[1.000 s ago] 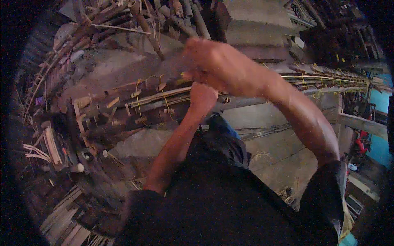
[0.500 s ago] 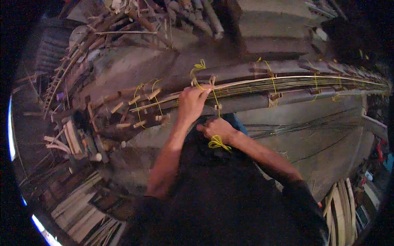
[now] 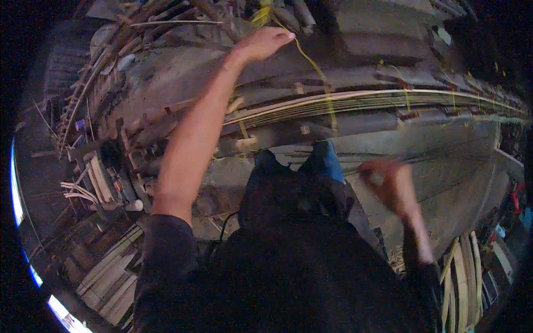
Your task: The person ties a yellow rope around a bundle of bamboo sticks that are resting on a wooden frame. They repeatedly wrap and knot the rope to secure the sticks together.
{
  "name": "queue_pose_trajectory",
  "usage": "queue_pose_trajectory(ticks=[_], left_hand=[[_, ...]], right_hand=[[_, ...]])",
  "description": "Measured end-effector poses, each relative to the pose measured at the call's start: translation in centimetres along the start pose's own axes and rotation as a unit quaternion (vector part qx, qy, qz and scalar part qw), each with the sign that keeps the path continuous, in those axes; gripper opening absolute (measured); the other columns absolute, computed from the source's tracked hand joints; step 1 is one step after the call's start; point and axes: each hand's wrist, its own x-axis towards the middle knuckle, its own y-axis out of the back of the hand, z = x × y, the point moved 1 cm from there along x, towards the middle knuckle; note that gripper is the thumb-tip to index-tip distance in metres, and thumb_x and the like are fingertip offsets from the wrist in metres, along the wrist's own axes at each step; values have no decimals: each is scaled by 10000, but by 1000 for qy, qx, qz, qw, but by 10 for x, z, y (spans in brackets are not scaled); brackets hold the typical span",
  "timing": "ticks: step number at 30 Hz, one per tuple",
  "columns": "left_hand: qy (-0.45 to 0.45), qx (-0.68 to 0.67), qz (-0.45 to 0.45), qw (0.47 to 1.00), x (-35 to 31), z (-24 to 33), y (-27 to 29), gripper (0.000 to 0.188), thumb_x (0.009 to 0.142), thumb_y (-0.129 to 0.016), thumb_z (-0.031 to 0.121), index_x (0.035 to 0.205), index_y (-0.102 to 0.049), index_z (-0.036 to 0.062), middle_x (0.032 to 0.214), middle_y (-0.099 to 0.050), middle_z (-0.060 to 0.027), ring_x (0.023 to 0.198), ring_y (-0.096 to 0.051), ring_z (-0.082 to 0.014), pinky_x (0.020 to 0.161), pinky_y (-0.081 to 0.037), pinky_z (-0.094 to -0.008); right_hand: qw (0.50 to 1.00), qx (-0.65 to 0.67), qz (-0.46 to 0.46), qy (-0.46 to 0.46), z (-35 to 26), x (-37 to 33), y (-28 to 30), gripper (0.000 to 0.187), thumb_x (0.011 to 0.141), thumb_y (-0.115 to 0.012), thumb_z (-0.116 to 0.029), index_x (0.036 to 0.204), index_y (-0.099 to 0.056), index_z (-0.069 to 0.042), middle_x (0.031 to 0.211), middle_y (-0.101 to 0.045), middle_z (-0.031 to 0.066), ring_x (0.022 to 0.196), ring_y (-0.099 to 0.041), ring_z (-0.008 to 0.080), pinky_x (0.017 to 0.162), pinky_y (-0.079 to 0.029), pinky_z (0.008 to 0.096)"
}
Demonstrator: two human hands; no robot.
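My left hand [image 3: 264, 44] is stretched out far over the long dark beams, its thumb and fingers pinched on a yellow string [image 3: 312, 62]. From the fingertips the string runs down across a bundle of thin pale strips [image 3: 288, 112] lying lengthwise between the two beams. A looped hank of yellow string [image 3: 261, 16] shows just beyond the left hand. My right hand [image 3: 388, 184] is apart from the beams, out to the right of my knees. Motion smears its curled fingers, so whether anything is in them does not show.
The near dark beam [image 3: 361, 125] crosses in front of my knees, with small wooden pegs and other yellow ties along it. Branches and poles are heaped at the far left. Split wood [image 3: 100, 180] lies at left, and pale slats [image 3: 463, 277] stand at lower right.
My left hand has moved up and away from the strips, drawing the yellow string. The right hand has swung out to the right, off the near beam. The view has shifted.
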Motion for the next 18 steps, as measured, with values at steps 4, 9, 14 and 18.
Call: queue_pose_trajectory(ticks=[4,9,14,18], left_hand=[[-26,58,111,992,-75,-31,62,371,881,-492,391,981,-622,59,894,-654,-112,816,-629,-292,749,-473,-381],[16,63,100,993,-188,31,42,250,854,-467,211,792,-610,15,814,-616,-206,753,-591,-392,674,-479,-457],[-27,253,108,961,-230,25,-22,191,827,-475,159,819,-618,33,777,-611,-169,765,-597,-348,690,-476,-447],[3,-44,171,984,-216,-15,-51,217,847,-501,221,823,-627,46,746,-619,-168,723,-615,-350,663,-490,-446]], right_hand=[[837,519,-113,-128,-44,17,-143,381,793,-666,-161,1140,-576,-30,910,-626,66,745,-613,151,704,-500,308],[992,116,40,-23,-57,80,-191,234,823,-618,-169,1017,-626,-39,915,-626,89,793,-614,194,701,-491,327],[878,-351,58,321,-222,145,-82,126,800,-621,-141,877,-657,-48,773,-651,73,782,-608,220,685,-488,333],[969,-70,-7,235,-189,290,-87,273,883,-510,-251,1063,-583,-58,1059,-618,120,878,-615,292,740,-509,351]])
